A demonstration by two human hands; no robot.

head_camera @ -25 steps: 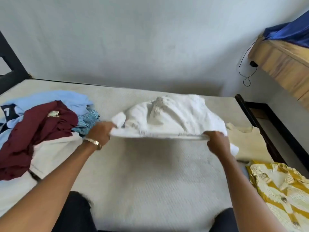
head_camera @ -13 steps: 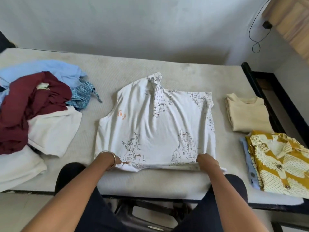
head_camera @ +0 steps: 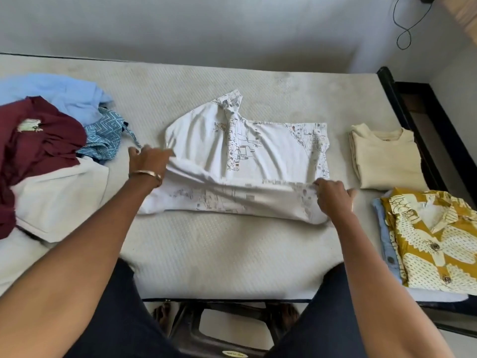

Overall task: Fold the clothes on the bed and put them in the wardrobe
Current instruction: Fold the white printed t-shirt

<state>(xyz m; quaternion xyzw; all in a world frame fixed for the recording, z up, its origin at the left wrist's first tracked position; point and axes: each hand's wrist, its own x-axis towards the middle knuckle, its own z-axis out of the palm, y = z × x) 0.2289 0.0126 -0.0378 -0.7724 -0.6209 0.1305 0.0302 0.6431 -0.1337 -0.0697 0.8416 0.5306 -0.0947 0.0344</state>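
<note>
A white printed shirt [head_camera: 258, 156] lies spread in the middle of the bed [head_camera: 219, 244], its lower hem turned up and carried over the body of the cloth, so the paler inside of the fabric shows along the near band; the collar points toward the wall. The left hand [head_camera: 149, 161], with a metal bangle [head_camera: 145, 174] at the wrist, pinches the raised hem at the shirt's left edge, fingers curled into the cloth; the right hand [head_camera: 333, 200] grips the same hem at the right edge, thumb out to the side; both grips are closed on the shirt. On the left of the bed sits a loose heap: a maroon garment [head_camera: 33, 151] on top, a light blue one [head_camera: 59, 94] behind it, a blue patterned piece [head_camera: 103, 135] beside it, and a white one [head_camera: 59, 200] underneath. On the right lie folded items, well apart from the shirt: a cream top [head_camera: 384, 161] farther back, and a yellow patterned shirt [head_camera: 433, 241] nearer, resting on a blue piece [head_camera: 384, 233] whose edge shows at its left side.
</note>
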